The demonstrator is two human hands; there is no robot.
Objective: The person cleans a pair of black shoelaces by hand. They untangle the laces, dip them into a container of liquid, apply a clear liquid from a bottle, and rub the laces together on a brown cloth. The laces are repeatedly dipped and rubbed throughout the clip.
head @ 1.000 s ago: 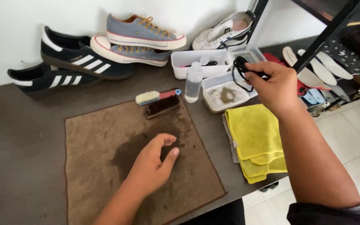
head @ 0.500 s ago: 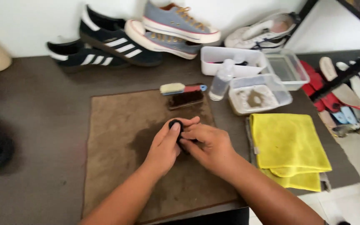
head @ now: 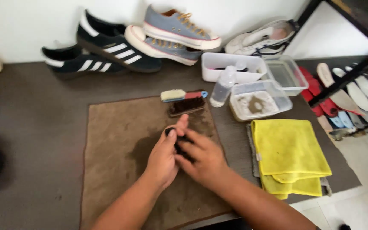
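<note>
My left hand (head: 162,158) and my right hand (head: 204,161) meet over the middle of a brown cloth mat (head: 111,140). Both pinch a small black thing between them, which looks like a bundled black lace (head: 179,147). My fingers hide most of it. A dark damp patch stains the mat just left of my hands. Beyond my fingertips, at the mat's far edge, lie a dark-bristled brush (head: 187,105) and a pale-bristled brush with a blue and red handle (head: 175,94).
A clear bottle (head: 223,87), a murky water tub (head: 256,102), a white tray (head: 231,64) and a clear tub (head: 284,74) stand far right. A folded yellow cloth (head: 288,153) lies right. Black sneakers (head: 111,47), grey-blue sneakers (head: 179,30), a white shoe (head: 260,40) line the wall; insoles (head: 341,96) lie by a black shelf frame (head: 346,72).
My right hand came back from the tubs with a black lace and joined my left hand on the mat. The view has shifted left and closer.
</note>
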